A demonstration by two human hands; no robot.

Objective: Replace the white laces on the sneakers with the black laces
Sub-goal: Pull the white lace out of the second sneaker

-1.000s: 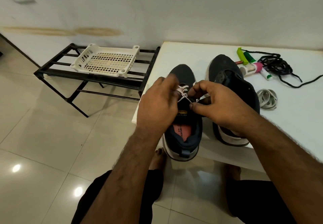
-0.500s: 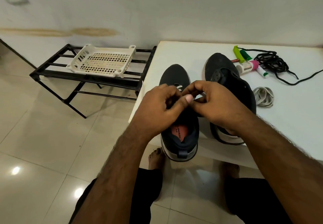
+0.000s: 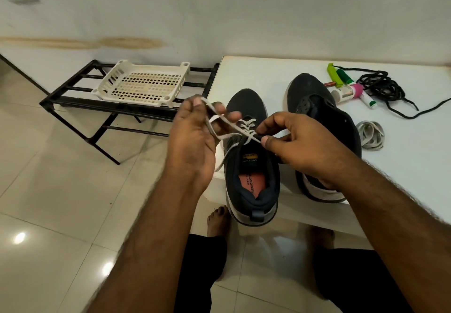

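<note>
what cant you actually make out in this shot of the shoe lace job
All in the head view:
- Right sneaker: its inner side and opening are behind the right hand and forearm, so any lace left there is unseen.
- White lace under the left hand: how the fingers grip it is hidden by the palm.
- Labels on the tubes: too small to read.
- Black laces: one end is cut off by the right edge.

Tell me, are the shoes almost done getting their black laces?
Not yet. Done: the right sneaker looks unlaced, and a loose white lace lies beside it. In hand: the left hand pulls a white lace out of the left sneaker while the right hand pinches it at the eyelets; some rows remain threaded. Left: finish unlacing, then thread the black laces, piled untouched on the table.
</note>
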